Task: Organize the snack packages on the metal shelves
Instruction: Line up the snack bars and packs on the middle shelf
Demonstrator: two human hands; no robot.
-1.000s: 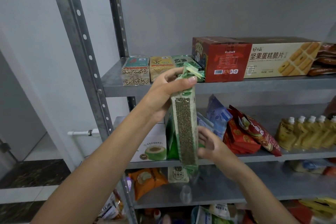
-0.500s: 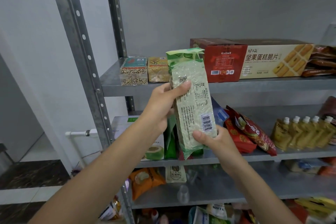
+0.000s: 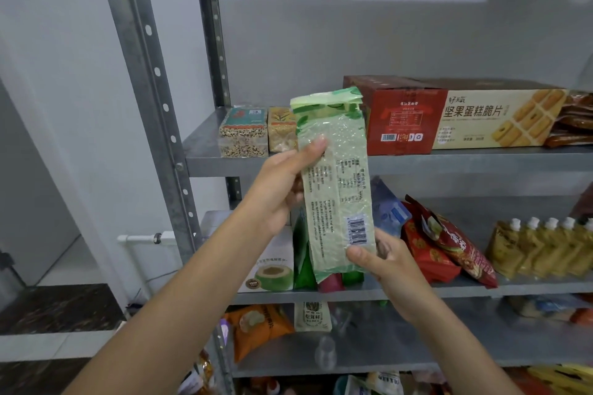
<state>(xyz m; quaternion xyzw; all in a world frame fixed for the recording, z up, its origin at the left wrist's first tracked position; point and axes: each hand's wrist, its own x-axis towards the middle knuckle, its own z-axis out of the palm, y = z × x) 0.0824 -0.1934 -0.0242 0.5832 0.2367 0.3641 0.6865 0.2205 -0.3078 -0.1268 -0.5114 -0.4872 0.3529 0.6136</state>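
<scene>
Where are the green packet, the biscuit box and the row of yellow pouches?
green packet (image 3: 333, 189), head view, printed back panel.
biscuit box (image 3: 494, 125), head view, pale front face.
yellow pouches (image 3: 545, 253), head view, middle pouch's body.

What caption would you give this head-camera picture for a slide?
Left hand and right hand hold a green packet, barcode facing the camera, before stocked metal shelves.

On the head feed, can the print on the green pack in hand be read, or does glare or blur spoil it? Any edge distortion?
Head view: on the pack the barcode shows clearly, the small print is too fine to read. Head view: soft sheen on its upper film, no hard glare. Head view: the wide lens tilts the post; the right-edge pouches look soft.
</scene>
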